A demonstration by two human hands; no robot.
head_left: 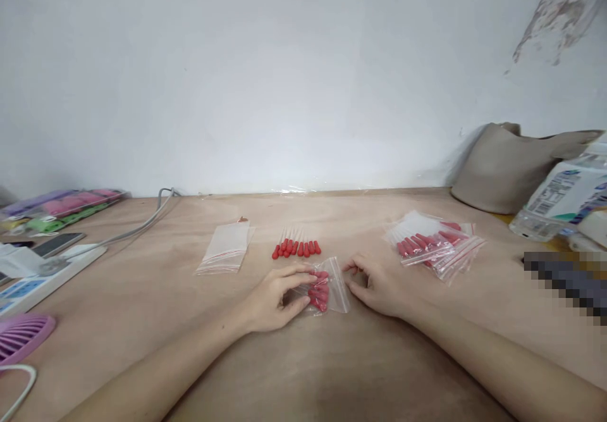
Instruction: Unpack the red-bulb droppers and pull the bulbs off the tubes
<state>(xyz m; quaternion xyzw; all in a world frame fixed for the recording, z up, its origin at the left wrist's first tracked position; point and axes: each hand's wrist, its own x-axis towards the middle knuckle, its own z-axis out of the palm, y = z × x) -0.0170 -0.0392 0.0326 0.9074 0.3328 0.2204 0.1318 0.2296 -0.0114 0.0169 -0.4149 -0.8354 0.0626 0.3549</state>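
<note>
In front of me lies a small clear zip bag (338, 290) with several red-bulbed droppers (319, 292) in it, their thin ends under my left hand. The fingers and thumb of my left hand (279, 295) grip the bag at its left side. Just right of the bag's zip edge rests my right hand (374, 286), loosely curled, thumb and fingers apart, nothing visible between them. Beyond the bag, a row of loose red-bulbed droppers (296, 247) lies with the thin ends pointing to the wall.
A stack of flat zip bags (225, 245) lies to the left; a pile of filled bags (434, 245) to the right. A power strip (57, 276), phone (59, 243) and pink fan (26, 336) sit at far left. At right stand a plastic bottle (557, 197) and grey-brown container (497, 169).
</note>
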